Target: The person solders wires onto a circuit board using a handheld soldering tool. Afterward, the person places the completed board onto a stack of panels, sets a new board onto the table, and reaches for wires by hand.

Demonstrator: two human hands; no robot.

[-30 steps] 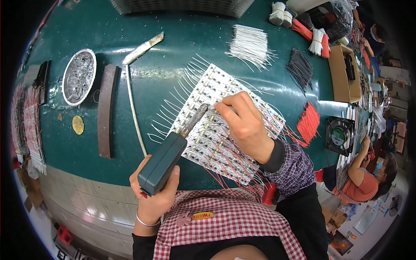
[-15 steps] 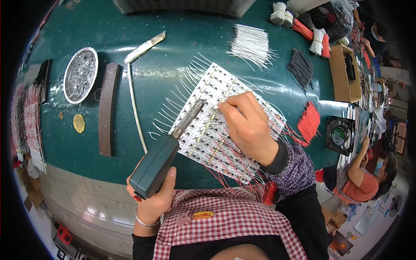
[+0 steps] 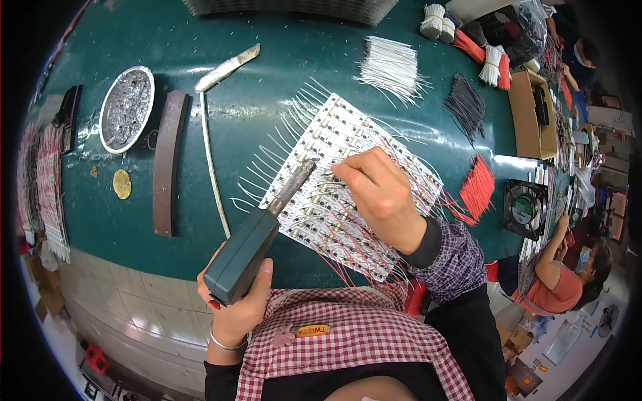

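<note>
My left hand [image 3: 244,294] is wrapped round the dark green body of a soldering iron [image 3: 241,257]. Its metal barrel slants up and right, with the tip over a white circuit board panel [image 3: 326,123]. Rows of small dark components cover this panel. White wires stick out along its upper left edge, and red and white ones trail over its lower right part. Close to the iron's tip, my right hand [image 3: 381,197] is closed in a pinch just above the panel. What lies between those fingertips is too small to make out.
White wires [image 3: 389,65], black wires [image 3: 465,103] and red wires [image 3: 477,184] lie in piles to the right. A solder strip [image 3: 209,154], brown bar [image 3: 167,167] and oval dish [image 3: 150,90] are left. Beyond a cardboard box [image 3: 525,113] and fan [image 3: 525,208], other people sit.
The iron's tip and my right hand's fingertips have shifted very slightly over the panel. Both hands keep the same grip, while the whole view has moved a little.
</note>
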